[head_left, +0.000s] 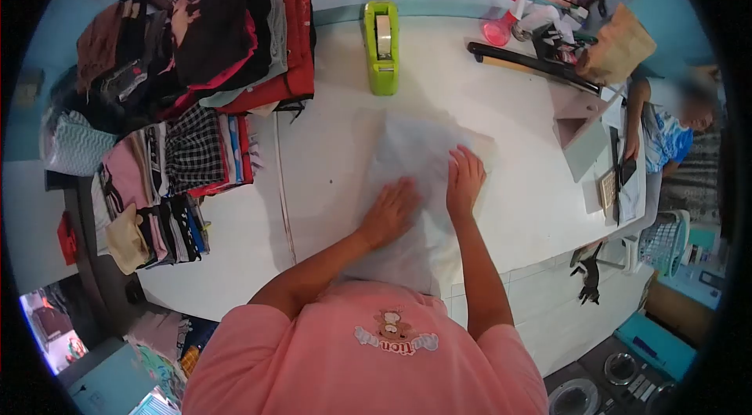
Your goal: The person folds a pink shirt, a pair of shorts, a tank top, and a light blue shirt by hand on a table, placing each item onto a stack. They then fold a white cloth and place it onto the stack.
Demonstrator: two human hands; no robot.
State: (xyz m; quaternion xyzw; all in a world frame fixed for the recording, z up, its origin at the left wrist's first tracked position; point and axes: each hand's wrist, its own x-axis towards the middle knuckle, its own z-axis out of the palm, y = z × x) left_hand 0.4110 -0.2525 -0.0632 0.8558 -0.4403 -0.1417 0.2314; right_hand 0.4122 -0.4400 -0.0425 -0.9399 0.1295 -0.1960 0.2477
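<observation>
A pale grey, flat bag-like piece (419, 148), soft and slightly creased, lies on the white table in front of me and reaches back to my shirt. Its exact kind does not show. My left hand (392, 211) rests on its middle, fingers stretched out and lying flat. Along its right side, my right hand (467, 178) has its fingers apart and a little bent, fingertips on the surface. Beyond the piece stands a lime-green tape dispenser (382, 62) with a roll of clear tape.
Stacks of folded clothes (204, 144) fill the table's left side. At the back right are a pink spray bottle (501, 23), a long black roller-like bar (533, 66) and a brown paper bag (619, 43). A person (666, 129) sits at the right edge. A cat (588, 278) lies on the floor tiles.
</observation>
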